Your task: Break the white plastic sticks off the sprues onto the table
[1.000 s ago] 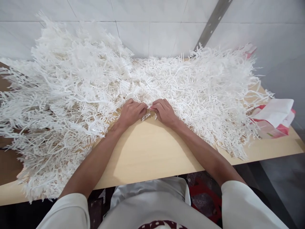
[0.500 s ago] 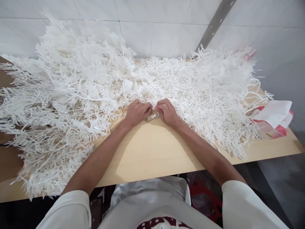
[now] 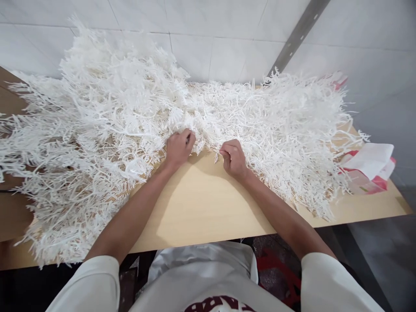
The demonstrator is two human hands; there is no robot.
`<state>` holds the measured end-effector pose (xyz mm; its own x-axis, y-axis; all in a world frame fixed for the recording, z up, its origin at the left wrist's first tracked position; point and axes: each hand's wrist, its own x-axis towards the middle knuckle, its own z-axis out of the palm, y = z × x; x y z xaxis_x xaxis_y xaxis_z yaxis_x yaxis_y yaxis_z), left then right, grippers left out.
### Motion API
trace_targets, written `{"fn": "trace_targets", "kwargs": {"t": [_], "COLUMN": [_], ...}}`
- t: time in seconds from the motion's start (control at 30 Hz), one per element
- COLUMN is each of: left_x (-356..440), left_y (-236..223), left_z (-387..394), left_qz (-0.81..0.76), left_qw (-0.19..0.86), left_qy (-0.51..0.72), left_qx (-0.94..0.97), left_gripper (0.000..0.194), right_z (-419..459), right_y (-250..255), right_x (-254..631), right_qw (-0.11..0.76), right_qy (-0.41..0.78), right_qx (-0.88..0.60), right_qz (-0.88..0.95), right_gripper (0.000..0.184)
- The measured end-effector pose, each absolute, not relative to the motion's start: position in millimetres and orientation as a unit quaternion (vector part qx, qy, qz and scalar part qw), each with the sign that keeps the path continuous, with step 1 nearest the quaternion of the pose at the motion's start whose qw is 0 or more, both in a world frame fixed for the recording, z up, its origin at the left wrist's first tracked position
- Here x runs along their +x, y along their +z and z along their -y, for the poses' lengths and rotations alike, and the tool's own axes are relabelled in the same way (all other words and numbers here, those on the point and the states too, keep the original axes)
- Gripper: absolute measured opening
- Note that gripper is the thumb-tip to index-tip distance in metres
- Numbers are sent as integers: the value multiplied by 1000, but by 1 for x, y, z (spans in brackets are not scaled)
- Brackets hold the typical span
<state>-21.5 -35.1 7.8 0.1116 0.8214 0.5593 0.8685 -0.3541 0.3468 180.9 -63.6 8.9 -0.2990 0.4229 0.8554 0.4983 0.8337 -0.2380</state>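
Left arm: bare below the upper arm, reaching forward and slanting inward from the lower left.
Right arm: bare too, slanting inward from the lower right, so the two mirror each other.
Left wrist: nearly in line with the forearm.
Right wrist: held low, little bend showing.
Left hand: back upward, fingers bent forward, a small dark gap among them; the fingertips are too hidden to read.
Right hand: curled into a loose fist, turned toward the other hand.
Spacing: hands apart, near each other.
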Motion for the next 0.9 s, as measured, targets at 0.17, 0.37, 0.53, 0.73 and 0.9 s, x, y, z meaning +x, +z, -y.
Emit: {"fn": "trace_targets", "kwargs": {"t": [0.17,0.37,0.53,0.73,0.9], "left_x": [-18,-19,-18,-18,-18], "left_y": [5,6,6,7,10], "left_z": [39,40,40,42,43], "left_qz": [438,372,345,378,378], "left_qw": [154,168,210,148,115], "left_qy": [-316,-288,-320,-283,-245], "left_qx": [-828,-867,-857,-869,-885], "left_gripper": [21,28,32,33,28], "right_z": [58,53,54,54,55], "right_y": [13,13,13,11,12], "right_x": [175,173,172,172,173], "right_qw": [445,414,389,443,383], "right_qy": [11,-37,-44,-40,18], "right_qx": [-365,-365,-374,-366,-370], "right_qz": [817,833,841,817,846], "right_gripper": [28,35,22,19,22]}}
